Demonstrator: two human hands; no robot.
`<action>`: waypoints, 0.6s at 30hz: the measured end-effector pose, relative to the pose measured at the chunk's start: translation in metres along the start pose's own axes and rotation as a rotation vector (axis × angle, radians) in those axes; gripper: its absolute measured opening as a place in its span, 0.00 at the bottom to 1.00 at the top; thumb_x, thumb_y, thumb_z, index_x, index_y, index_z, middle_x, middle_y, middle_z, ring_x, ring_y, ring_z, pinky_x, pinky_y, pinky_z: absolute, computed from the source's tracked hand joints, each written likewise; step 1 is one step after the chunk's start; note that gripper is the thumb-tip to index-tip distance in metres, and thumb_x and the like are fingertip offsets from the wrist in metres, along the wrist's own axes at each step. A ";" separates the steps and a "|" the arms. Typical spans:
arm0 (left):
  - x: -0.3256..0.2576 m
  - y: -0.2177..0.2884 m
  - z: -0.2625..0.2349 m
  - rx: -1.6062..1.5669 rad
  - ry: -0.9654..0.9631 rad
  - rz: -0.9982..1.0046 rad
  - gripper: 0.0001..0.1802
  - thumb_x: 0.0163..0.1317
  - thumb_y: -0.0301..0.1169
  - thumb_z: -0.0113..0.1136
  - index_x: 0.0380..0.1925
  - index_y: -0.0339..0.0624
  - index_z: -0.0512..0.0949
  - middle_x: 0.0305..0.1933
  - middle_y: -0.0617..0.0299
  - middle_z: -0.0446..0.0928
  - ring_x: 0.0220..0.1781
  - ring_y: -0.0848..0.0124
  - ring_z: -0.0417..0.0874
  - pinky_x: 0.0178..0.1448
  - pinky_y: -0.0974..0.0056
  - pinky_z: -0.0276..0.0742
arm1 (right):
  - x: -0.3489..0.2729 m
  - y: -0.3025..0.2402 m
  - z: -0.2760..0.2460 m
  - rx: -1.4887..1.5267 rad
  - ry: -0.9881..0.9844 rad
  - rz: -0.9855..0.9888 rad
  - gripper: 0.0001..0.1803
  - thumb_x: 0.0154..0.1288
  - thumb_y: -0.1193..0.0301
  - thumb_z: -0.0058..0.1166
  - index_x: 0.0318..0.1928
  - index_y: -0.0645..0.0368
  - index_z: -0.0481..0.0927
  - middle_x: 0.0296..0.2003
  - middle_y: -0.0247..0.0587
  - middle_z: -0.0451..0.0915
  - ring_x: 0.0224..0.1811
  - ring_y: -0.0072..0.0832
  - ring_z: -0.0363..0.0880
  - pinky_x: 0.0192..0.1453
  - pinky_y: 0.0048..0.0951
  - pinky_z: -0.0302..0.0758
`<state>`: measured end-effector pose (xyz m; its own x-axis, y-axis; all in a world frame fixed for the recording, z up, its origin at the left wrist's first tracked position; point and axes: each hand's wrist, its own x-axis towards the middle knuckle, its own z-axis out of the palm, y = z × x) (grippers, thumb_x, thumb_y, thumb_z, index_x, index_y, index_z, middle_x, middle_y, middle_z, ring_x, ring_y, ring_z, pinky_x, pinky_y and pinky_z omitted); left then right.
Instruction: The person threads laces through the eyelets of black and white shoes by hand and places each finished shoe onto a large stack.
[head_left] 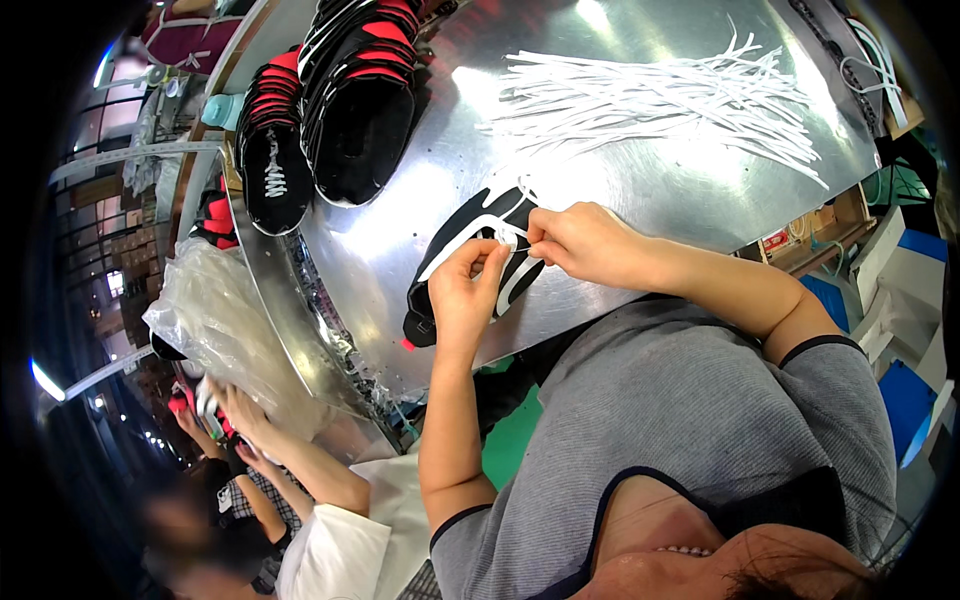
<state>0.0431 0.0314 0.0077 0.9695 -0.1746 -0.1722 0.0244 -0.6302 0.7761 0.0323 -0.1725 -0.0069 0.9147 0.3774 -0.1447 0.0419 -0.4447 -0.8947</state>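
A black shoe upper point(424, 305) with white stripes lies on the metal table in front of me, a small red tab at its lower left end. Both hands are over its lacing area. My left hand point(466, 292) pinches a white shoelace point(507, 236) between thumb and fingertips. From the other side, my right hand point(588, 240) is closed, its fingertips together at the lace close to the left fingers. Exactly which stretch of lace each hand grips is partly hidden by the fingers.
A pile of white laces point(660, 100) lies on the metal table point(390, 240). Stacked black-and-red shoe uppers point(360, 130) stand at the far left. A clear plastic bag point(220, 310) hangs past the left edge, near a co-worker's hands point(240, 412). Boxes point(900, 290) stand at right.
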 end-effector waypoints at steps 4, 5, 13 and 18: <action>-0.003 -0.006 0.001 -0.064 -0.019 -0.033 0.09 0.61 0.30 0.66 0.33 0.33 0.82 0.27 0.61 0.82 0.29 0.77 0.80 0.39 0.70 0.75 | -0.001 -0.002 -0.004 0.015 -0.039 0.023 0.10 0.68 0.66 0.55 0.38 0.62 0.78 0.27 0.49 0.82 0.35 0.47 0.82 0.41 0.43 0.76; -0.003 -0.006 0.001 -0.064 -0.021 -0.049 0.09 0.61 0.29 0.65 0.33 0.33 0.82 0.27 0.61 0.82 0.30 0.78 0.80 0.39 0.70 0.75 | -0.001 -0.004 -0.006 0.014 -0.055 0.032 0.11 0.68 0.66 0.55 0.38 0.62 0.78 0.28 0.50 0.82 0.35 0.47 0.82 0.41 0.43 0.76; -0.002 -0.010 -0.002 -0.082 -0.065 -0.010 0.08 0.61 0.27 0.64 0.37 0.32 0.81 0.30 0.60 0.82 0.32 0.75 0.80 0.41 0.69 0.76 | 0.000 -0.008 -0.009 -0.051 -0.054 0.008 0.09 0.68 0.67 0.55 0.39 0.61 0.78 0.28 0.50 0.82 0.36 0.47 0.82 0.41 0.45 0.76; -0.011 -0.007 0.006 -0.049 -0.061 0.100 0.14 0.55 0.21 0.65 0.43 0.31 0.80 0.38 0.52 0.83 0.39 0.65 0.85 0.48 0.64 0.79 | 0.004 -0.002 0.010 -0.315 0.058 -0.134 0.07 0.65 0.72 0.55 0.38 0.62 0.74 0.24 0.46 0.81 0.29 0.46 0.82 0.33 0.42 0.76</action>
<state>0.0305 0.0334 0.0008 0.9512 -0.2809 -0.1279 -0.0580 -0.5698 0.8197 0.0314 -0.1620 -0.0101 0.9137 0.4065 -0.0017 0.2774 -0.6265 -0.7284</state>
